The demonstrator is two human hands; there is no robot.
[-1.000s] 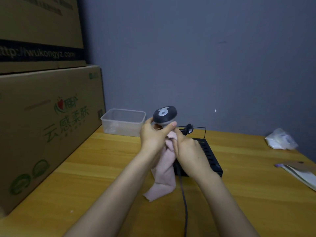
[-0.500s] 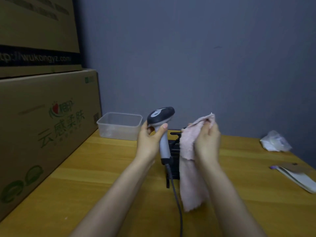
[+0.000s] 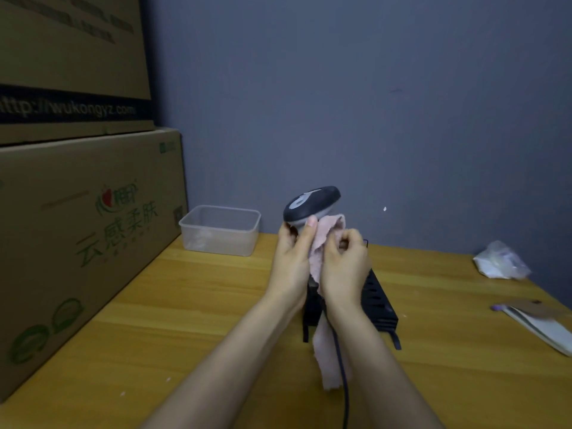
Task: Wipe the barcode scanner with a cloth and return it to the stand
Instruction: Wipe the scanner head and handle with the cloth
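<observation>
Left hand (image 3: 291,258) is gripping the grey-and-black handheld barcode scanner (image 3: 311,204) upright above the wooden counter (image 3: 185,305), while I'm pressing the pale pink cloth (image 3: 325,233) against its neck with the right hand (image 3: 343,261). Wiping is underway; returning it to the black metal stand (image 3: 379,301) is remaining.

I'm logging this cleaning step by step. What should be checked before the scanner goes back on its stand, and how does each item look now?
1. Left hand has a firm grip on the scanner: ok.
2. Cloth against the scanner, held by the right hand: ok.
3. Wiping finished: cannot tell.
4. Stand free to receive it: cannot tell, hands cover it.
5. Cable hanging untangled: ok.
</observation>
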